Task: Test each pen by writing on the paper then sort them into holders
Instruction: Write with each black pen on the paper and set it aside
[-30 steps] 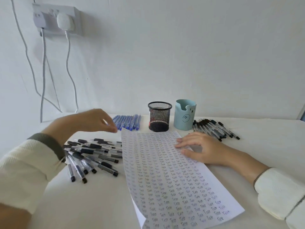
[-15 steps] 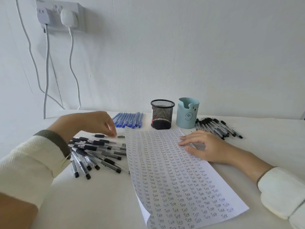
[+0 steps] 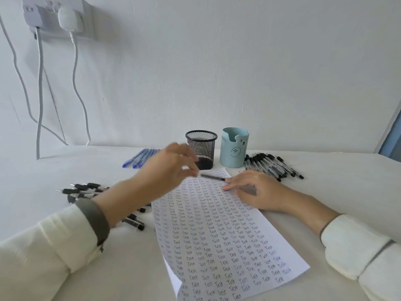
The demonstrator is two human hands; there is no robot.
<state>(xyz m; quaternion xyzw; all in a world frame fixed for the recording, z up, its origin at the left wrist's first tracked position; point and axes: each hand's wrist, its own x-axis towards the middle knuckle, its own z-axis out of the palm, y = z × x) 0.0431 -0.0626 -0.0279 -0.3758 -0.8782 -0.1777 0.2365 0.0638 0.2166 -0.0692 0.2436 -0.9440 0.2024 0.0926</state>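
My left hand [image 3: 167,170] hovers over the top of the paper [image 3: 219,231] and pinches a black pen [image 3: 211,176] by one end; the pen points right, its far tip close to my right hand's fingers. My right hand [image 3: 252,190] lies on the paper's upper right edge with fingers spread and relaxed. The sheet is filled with rows of the word "Test". A black mesh holder [image 3: 201,148] and a pale blue bear holder [image 3: 234,147] stand behind the paper.
A pile of black pens [image 3: 86,190] lies left of the paper, partly hidden by my left arm. Several blue pens [image 3: 141,158] lie left of the mesh holder. More black pens [image 3: 273,166] lie right of the blue holder. Cables hang from a wall socket [image 3: 54,16].
My left hand has left the black pen pile with one pen and moved right, over the top of the paper toward my right hand. The right hand has stayed on the sheet.
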